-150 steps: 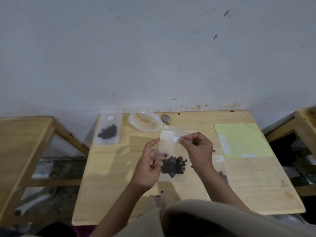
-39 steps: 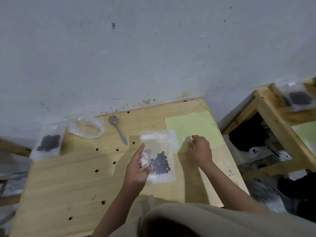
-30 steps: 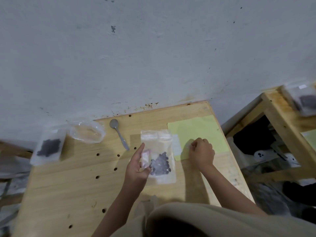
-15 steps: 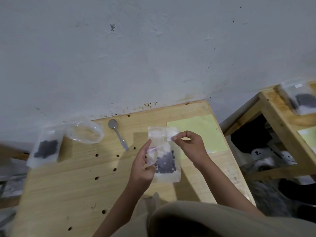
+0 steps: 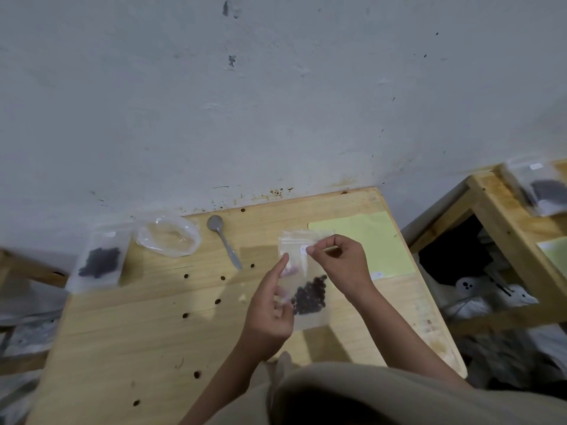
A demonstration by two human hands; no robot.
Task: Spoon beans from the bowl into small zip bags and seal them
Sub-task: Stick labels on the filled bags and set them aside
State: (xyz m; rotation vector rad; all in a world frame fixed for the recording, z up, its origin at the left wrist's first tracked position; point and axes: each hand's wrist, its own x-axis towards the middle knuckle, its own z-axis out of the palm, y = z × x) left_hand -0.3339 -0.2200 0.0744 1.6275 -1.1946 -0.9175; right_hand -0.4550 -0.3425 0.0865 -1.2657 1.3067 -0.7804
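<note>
A rough, grey plastered wall [image 5: 276, 102], pitted and stained along its foot, fills the upper half of the view. Below it lies a pale wooden table [image 5: 129, 338] with straight grain, its top dotted with loose dark beans [image 5: 186, 276]. To the right stands a second wooden frame [image 5: 503, 222], with a filled clear bag [image 5: 544, 191] on its top at the picture's edge. A matt, yellow-green rectangular sheet [image 5: 368, 240] lies flat on the table's far right corner.

At the table's far left edge rests a sealed clear zip bag [image 5: 98, 262] holding a dark, flat clump of beans. Just beside it sits a shallow, round bowl [image 5: 168, 239] of thin transparent plastic, with no beans visible inside. Near the bowl lies a dull grey spoon [image 5: 222, 239], its oval head towards the wall.

Above the table's middle, both hands hold a small, glossy clear zip bag [image 5: 303, 271] upright; a cluster of round dark beans has settled in its lower half. The left hand [image 5: 270, 311] grips the bag's left side, forefinger stretched up along the edge, the other fingers curled behind the plastic. The right hand [image 5: 340, 265] pinches the top strip between thumb and forefinger, with a small white label just by the fingertips.
</note>
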